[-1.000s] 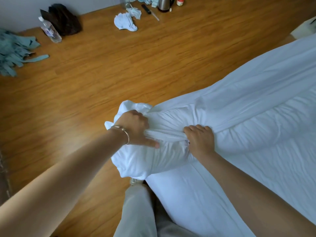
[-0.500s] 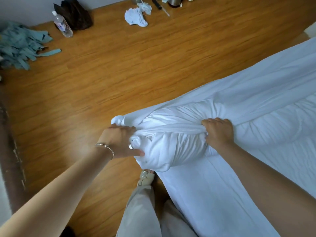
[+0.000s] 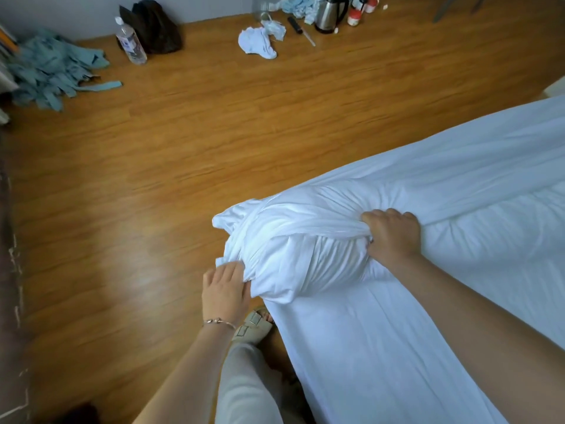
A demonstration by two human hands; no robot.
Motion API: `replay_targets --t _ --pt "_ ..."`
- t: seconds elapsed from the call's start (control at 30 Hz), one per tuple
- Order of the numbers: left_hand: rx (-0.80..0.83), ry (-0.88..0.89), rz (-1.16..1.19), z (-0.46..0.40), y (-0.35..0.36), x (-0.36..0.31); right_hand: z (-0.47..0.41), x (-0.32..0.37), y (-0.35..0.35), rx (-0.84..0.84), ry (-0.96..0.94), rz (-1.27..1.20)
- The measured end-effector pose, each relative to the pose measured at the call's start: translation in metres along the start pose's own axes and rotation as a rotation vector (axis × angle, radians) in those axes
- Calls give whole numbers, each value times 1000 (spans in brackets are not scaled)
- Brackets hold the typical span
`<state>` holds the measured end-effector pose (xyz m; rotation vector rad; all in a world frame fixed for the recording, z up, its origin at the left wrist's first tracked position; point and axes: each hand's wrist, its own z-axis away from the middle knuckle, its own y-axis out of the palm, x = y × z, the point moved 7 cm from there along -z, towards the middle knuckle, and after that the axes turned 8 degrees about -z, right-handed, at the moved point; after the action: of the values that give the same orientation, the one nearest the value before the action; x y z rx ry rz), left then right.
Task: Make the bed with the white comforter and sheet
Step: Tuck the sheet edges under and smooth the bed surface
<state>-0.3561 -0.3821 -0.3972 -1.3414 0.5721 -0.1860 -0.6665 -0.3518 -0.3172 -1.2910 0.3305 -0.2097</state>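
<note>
1. Wooden flooring (image 3: 183, 166) fills the left and middle of the view, and loose items are kept along the far wall, away from the bed: a heap of teal cloth strips (image 3: 52, 73) at far left, then a plastic water bottle (image 3: 131, 41) standing just beside a dark bag (image 3: 154, 27), then a crumpled white cloth (image 3: 256, 44) and a steel kettle (image 3: 328, 12) further right.
2. Below these, at lower centre, the left hand (image 3: 226, 290) is seen with a bracelet at the wrist; its fingertips are pressed into the folds at the outer end of the bunched fabric, apparently pinching a fold there, though the grip itself is partly hidden by cloth. A pull on that end, to draw the bundle tight at the corner, is the likely purpose.
3. Right of that hand, the white comforter (image 3: 299, 243) is gathered into a twisted, rounded bundle at the corner of the bed, overhanging the floor slightly.
4. Further right, the right hand (image 3: 393, 237) is closed firmly around a rope of twisted fabric at the inner end of the bundle, probably so that the gathered cloth is anchored while the other end is worked.
5. At far right and below, the white sheet (image 3: 382, 347) is laid flat over the mattress, with only mild creases; the comforter is not yet spread.
</note>
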Motion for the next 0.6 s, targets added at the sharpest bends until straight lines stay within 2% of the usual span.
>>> replay_targets --t 0.07,0.13,0.23,0.3,0.4,0.47,0.53,0.6 --pt "-87 83 36 6 -11 2 -1 1 -2 -4 15 -5" --pt "-158 174 171 6 -36 1 -1 1 -5 -11 32 -13" --pt "-51 301 441 3 -68 -31 3 1 -6 -32 26 -34" --pt "62 189 534 -2 -78 -55 7 1 -7 -47 17 -48" --pt "230 -165 508 -14 -72 -64 12 -1 -8 -79 11 -72" --pt "177 -198 559 -16 -73 -69 13 0 -9 -107 2 -90" --pt "94 -230 753 -14 -81 -72 14 0 -9 -128 -2 -113" --pt "103 -349 876 -12 -86 -68 14 0 -8 -134 -12 -107"
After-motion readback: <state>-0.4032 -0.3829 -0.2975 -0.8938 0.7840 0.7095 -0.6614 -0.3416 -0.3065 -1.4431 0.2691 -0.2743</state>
